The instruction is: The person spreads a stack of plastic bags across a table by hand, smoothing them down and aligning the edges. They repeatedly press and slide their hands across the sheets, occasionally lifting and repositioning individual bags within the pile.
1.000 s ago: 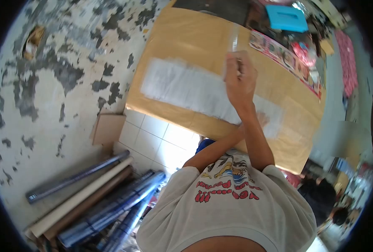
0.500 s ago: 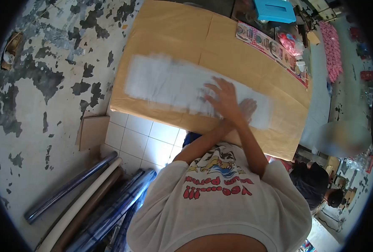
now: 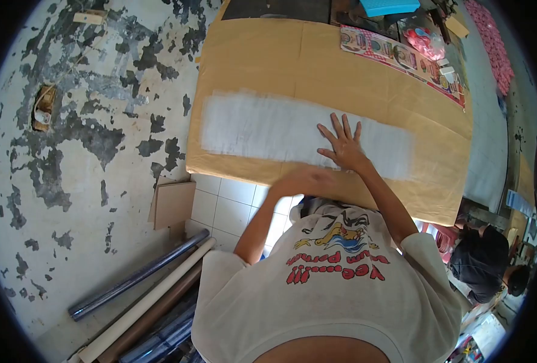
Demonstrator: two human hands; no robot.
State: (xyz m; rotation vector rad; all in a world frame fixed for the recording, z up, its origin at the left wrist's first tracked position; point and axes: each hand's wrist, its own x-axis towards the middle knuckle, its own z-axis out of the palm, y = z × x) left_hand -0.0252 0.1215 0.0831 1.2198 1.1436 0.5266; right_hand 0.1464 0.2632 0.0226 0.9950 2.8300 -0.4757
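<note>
1. White strip (image 3: pixel 256 127): on the brown-covered bench (image 3: pixel 250 54), ahead of the torso; long axis left to right, right end slightly nearer the body.
2. Right hand (image 3: pixel 345 147): nearer; appears palm-down on the strip, right of its middle, fingers spread, gripping nothing visible.
3. Left hand (image 3: pixel 315 179): at the near bench edge, short of the strip; motion-blurred, grasp indeterminate.
4. Strip under the right palm: hidden. Paper or coating: indeterminate.

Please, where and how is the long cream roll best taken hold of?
Probably near its end closest to the table, from above, fingers curled around: the cream roll is round, that end is uncovered, and a dark blue roll and a brown roll flank it.
</note>
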